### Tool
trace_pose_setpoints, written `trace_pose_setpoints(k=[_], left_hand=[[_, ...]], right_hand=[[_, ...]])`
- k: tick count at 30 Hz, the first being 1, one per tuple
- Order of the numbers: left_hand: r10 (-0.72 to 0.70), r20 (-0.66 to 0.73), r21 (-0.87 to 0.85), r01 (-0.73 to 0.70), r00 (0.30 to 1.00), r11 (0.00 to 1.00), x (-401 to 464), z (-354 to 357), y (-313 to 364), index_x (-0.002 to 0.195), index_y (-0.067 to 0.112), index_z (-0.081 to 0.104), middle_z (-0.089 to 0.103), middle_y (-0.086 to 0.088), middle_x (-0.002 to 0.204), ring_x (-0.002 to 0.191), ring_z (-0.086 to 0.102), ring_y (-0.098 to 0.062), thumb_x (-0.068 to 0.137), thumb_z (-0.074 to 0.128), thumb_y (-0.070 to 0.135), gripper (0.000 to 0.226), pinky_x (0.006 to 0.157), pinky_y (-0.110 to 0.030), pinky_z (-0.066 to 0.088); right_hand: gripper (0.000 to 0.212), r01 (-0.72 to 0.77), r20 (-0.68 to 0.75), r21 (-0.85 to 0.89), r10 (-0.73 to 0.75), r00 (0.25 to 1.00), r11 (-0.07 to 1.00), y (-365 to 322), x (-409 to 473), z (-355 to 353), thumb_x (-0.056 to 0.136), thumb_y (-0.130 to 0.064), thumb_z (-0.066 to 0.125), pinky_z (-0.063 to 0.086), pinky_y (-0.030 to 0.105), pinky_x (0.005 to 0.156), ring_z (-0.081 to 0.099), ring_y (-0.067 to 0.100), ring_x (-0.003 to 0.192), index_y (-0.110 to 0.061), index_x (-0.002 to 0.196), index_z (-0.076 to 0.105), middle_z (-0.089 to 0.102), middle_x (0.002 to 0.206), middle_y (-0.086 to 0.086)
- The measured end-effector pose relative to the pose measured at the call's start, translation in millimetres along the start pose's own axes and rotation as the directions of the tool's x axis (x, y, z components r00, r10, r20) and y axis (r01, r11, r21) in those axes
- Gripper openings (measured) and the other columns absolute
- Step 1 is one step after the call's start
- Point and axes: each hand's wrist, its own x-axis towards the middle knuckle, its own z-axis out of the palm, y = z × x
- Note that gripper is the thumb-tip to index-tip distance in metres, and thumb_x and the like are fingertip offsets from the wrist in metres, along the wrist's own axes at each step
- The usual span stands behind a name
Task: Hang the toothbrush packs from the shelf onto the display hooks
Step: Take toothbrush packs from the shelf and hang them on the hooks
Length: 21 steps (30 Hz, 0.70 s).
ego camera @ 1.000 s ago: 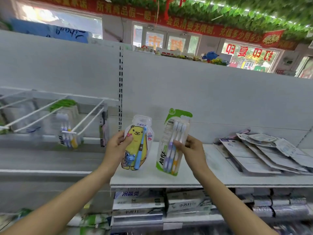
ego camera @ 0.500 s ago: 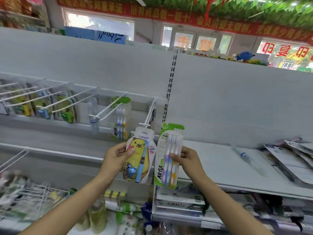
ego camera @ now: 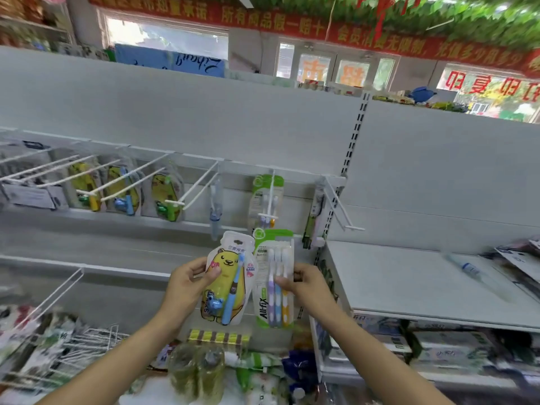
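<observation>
Both packs now face the hooks (ego camera: 201,185): left hand (ego camera: 187,283) grips the bear pack (ego camera: 226,279), right hand (ego camera: 309,285) the three-brush pack (ego camera: 274,279); next, thread each hole onto a matching hook.

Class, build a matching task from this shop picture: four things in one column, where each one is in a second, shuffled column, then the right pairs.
Things
1. bear toothbrush pack
2. All-fix three-brush pack
3. green three-brush pack
4. loose clear tube

Places
A. lying on the white shelf
B. held in the right hand
C. hanging on a display hook
D. held in the left hand

Pairs: 1-D, 2-B, 3-C, 4-A
</observation>
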Motion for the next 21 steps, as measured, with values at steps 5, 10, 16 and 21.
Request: trace_pose_setpoints(k=[5,10,16,21], left_hand=[[-0.029,-0.058,-0.003,0.029,0.998,1.000,3.9,-42.4,-7.7,0.101,0.019,0.073,0.078,-0.004,0.096,0.085,0.075,-0.024,0.089,0.065,0.008,0.018,0.067,-0.028,0.061],[-0.041,-0.066,-0.001,0.041,0.997,0.999,9.1,-64.4,-8.9,0.104,0.017,0.073,0.078,-0.006,0.099,0.087,0.075,-0.025,0.088,0.067,0.008,0.019,0.068,-0.030,0.062],[-0.040,-0.060,0.006,0.040,0.997,0.999,12.4,-65.1,-7.2,0.103,0.015,0.072,0.078,-0.005,0.097,0.083,0.076,-0.022,0.088,0.067,0.007,0.018,0.065,-0.028,0.062],[-0.033,-0.053,0.015,0.033,0.998,0.999,12.4,-58.9,-4.4,0.099,0.015,0.073,0.078,-0.003,0.094,0.082,0.075,-0.021,0.086,0.067,0.005,0.017,0.065,-0.026,0.061]], right_hand=[[0.010,0.034,-0.014,-0.035,-0.034,0.999,0.999,-21.9,9.4,35.6,0.089,-0.015,0.071,0.052,0.027,0.068,0.070,0.012,0.071,-0.005,0.088,0.075,0.075,0.076,0.004],[0.012,0.045,-0.016,0.013,-0.045,0.999,0.999,-30.1,20.4,52.5,0.090,-0.014,0.070,0.058,0.037,0.083,0.074,0.019,0.087,-0.008,0.099,0.075,0.078,0.091,0.005],[0.013,0.048,-0.027,0.043,-0.047,0.999,0.998,-34.6,29.1,53.8,0.089,-0.014,0.070,0.058,0.042,0.087,0.074,0.018,0.088,-0.011,0.101,0.075,0.078,0.093,0.002],[0.019,0.026,-0.032,0.127,-0.023,0.999,0.992,-31.6,32.3,51.6,0.090,-0.010,0.069,0.057,0.045,0.092,0.074,0.020,0.095,-0.009,0.108,0.073,0.078,0.100,0.003]])
